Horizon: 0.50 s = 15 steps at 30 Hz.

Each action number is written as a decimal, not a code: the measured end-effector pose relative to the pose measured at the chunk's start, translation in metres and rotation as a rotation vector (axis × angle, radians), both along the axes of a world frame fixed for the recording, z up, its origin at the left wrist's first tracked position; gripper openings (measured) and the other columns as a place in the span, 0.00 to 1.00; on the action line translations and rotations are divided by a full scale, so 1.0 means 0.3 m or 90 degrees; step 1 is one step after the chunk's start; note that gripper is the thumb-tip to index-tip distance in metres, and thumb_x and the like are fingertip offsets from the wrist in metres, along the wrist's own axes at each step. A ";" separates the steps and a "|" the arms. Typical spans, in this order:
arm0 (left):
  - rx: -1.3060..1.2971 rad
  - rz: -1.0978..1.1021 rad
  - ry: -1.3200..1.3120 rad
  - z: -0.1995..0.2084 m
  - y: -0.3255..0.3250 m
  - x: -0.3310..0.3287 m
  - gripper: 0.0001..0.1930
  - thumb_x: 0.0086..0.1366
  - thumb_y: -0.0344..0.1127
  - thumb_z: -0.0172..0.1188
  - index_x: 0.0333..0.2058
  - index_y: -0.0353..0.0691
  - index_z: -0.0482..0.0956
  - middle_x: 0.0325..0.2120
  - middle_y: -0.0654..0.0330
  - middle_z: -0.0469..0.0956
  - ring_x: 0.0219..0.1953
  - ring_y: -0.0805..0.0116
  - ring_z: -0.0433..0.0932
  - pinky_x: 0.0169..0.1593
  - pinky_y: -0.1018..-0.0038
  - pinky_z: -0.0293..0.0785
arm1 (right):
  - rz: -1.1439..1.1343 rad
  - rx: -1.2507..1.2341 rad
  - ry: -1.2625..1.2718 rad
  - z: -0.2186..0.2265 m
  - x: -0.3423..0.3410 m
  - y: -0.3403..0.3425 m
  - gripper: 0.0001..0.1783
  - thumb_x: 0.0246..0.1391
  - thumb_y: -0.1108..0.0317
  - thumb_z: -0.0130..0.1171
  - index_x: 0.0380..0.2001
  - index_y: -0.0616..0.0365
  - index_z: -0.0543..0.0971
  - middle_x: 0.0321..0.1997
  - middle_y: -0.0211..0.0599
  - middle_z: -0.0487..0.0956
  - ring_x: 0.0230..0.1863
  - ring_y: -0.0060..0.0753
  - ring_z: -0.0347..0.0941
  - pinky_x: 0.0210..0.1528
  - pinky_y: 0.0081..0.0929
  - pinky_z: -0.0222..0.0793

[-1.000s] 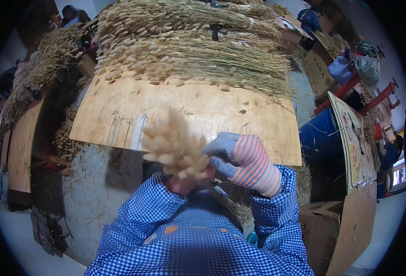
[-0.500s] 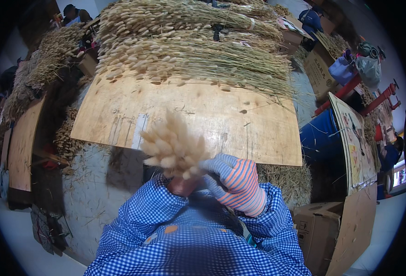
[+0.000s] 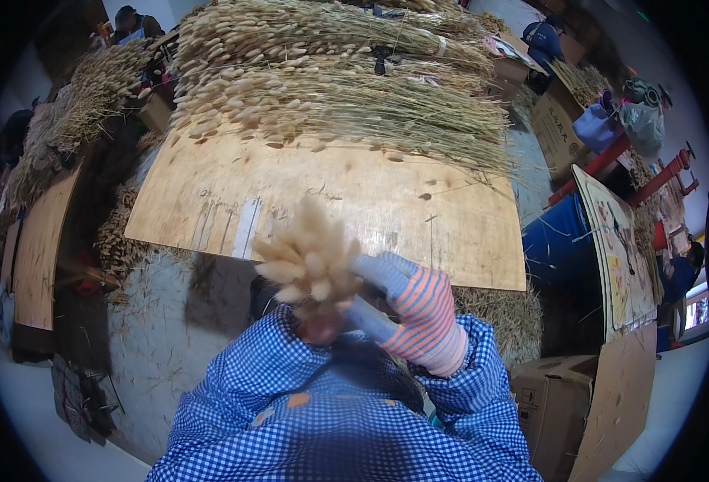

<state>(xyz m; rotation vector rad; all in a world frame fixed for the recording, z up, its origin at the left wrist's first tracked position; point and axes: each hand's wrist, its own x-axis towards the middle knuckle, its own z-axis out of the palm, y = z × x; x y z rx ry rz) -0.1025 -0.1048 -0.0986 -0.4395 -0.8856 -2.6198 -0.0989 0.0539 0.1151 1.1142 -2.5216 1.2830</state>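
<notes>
A bunch of pale, fluffy bunny-tail grass (image 3: 310,261) stands upright in front of my body, heads up. My bare left hand (image 3: 321,328) is closed round it just under the heads; the stems below are hidden by the hand and sleeve. My right hand (image 3: 415,309), in a grey, blue and orange striped glove, is at the bunch's right side. Its fingers and thumb are stretched out and apart, their tips touching or very near the heads. Beyond lies the wooden board (image 3: 354,193), with a pale strip (image 3: 247,227) near its front edge.
Piles of long-stemmed bunny-tail grass (image 3: 330,88) cover the far side of the board. To the right are a blue barrel (image 3: 559,245), a leaning panel (image 3: 615,253) and a cardboard box (image 3: 555,410). Another board (image 3: 45,249) stands left. Other people are at work farther back.
My right hand's fingers and thumb have spread apart at the bunch's side. The bunch has shifted slightly and its heads sit closer together. My left hand keeps its hold.
</notes>
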 end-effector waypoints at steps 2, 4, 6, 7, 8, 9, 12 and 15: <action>0.027 -0.009 0.031 0.017 0.006 -0.012 0.25 0.70 0.50 0.46 0.60 0.43 0.61 0.52 0.57 0.70 0.53 0.59 0.71 0.53 0.65 0.72 | -0.024 0.035 0.026 -0.002 -0.012 -0.013 0.14 0.47 0.64 0.62 0.39 0.53 0.78 0.30 0.37 0.77 0.29 0.44 0.76 0.29 0.33 0.72; 0.046 -0.034 0.062 0.028 0.015 -0.020 0.26 0.70 0.50 0.47 0.61 0.44 0.61 0.52 0.57 0.70 0.53 0.58 0.71 0.52 0.64 0.73 | 0.005 0.040 0.054 -0.003 -0.025 -0.011 0.13 0.47 0.65 0.61 0.39 0.52 0.78 0.30 0.37 0.76 0.29 0.43 0.76 0.29 0.33 0.72; 0.063 -0.068 0.094 0.033 0.022 -0.024 0.27 0.70 0.50 0.47 0.61 0.44 0.60 0.53 0.57 0.70 0.53 0.58 0.71 0.52 0.64 0.74 | 0.026 0.066 0.062 -0.002 -0.034 -0.005 0.13 0.48 0.65 0.61 0.39 0.52 0.78 0.29 0.37 0.76 0.29 0.43 0.76 0.29 0.34 0.71; 0.071 -0.088 0.109 0.034 0.025 -0.025 0.27 0.70 0.51 0.47 0.62 0.44 0.60 0.53 0.57 0.70 0.53 0.58 0.72 0.52 0.64 0.74 | 0.032 0.079 0.064 -0.001 -0.037 -0.003 0.12 0.48 0.65 0.60 0.38 0.52 0.78 0.29 0.36 0.76 0.29 0.43 0.75 0.29 0.34 0.71; 0.079 -0.108 0.127 0.035 0.026 -0.028 0.27 0.70 0.51 0.47 0.62 0.44 0.59 0.53 0.57 0.70 0.53 0.57 0.72 0.51 0.64 0.74 | 0.038 0.092 0.068 0.000 -0.039 -0.003 0.12 0.48 0.65 0.60 0.38 0.52 0.78 0.29 0.36 0.76 0.29 0.43 0.75 0.29 0.35 0.71; 0.089 -0.128 0.147 0.037 0.028 -0.032 0.28 0.70 0.51 0.47 0.62 0.44 0.59 0.53 0.56 0.70 0.53 0.57 0.72 0.51 0.64 0.75 | 0.038 0.104 0.063 0.001 -0.041 -0.003 0.12 0.48 0.65 0.60 0.38 0.52 0.78 0.29 0.36 0.76 0.29 0.44 0.75 0.29 0.35 0.71; 0.122 -0.201 0.224 0.060 0.035 -0.045 0.29 0.69 0.52 0.48 0.63 0.45 0.58 0.53 0.56 0.70 0.53 0.57 0.72 0.50 0.63 0.75 | 0.045 0.094 0.052 -0.001 -0.044 -0.010 0.12 0.48 0.65 0.59 0.38 0.52 0.78 0.29 0.36 0.76 0.30 0.45 0.75 0.30 0.36 0.70; 0.156 -0.272 0.311 0.108 0.066 -0.076 0.30 0.69 0.52 0.48 0.64 0.45 0.57 0.54 0.56 0.70 0.54 0.56 0.73 0.50 0.63 0.76 | 0.031 0.030 0.002 -0.016 -0.044 -0.006 0.09 0.49 0.67 0.58 0.36 0.54 0.79 0.29 0.38 0.76 0.30 0.47 0.75 0.31 0.36 0.70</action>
